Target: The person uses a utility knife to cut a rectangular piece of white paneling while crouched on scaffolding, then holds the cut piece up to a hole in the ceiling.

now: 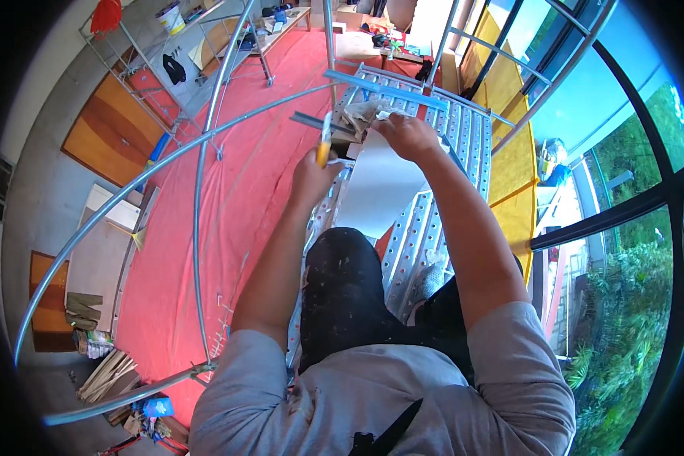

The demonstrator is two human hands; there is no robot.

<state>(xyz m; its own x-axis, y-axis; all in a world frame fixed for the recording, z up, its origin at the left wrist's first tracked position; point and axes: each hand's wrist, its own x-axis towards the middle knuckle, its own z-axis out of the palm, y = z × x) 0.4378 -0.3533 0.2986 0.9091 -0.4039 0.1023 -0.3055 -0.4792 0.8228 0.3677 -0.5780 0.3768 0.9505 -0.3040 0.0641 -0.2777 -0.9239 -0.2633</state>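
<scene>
My left hand (pixel 311 181) is closed around a yellow-handled utility knife (pixel 324 149), its pale blade pointing up and away from me. My right hand (pixel 410 138) reaches to the far end of a white sheet (pixel 384 186). Its fingers are bent and pressed onto something pale at that edge, partly hidden by the hand. Crumpled greyish paper or cloth (pixel 363 114) lies just left of these fingers. Behind the knife sits a dark metal strip (pixel 323 124). The white sheet rests on a perforated metal scaffold platform (pixel 470 144), in front of my knee.
A long blue bar (pixel 387 89) lies across the platform's far part. Scaffold tubes (pixel 121 201) curve past on my left, above a floor covered in red sheeting (pixel 178 281). Yellow sheeting (pixel 511 205) and tall windows (pixel 623 296) run along my right. A worktable (pixel 285 34) with items stands far off.
</scene>
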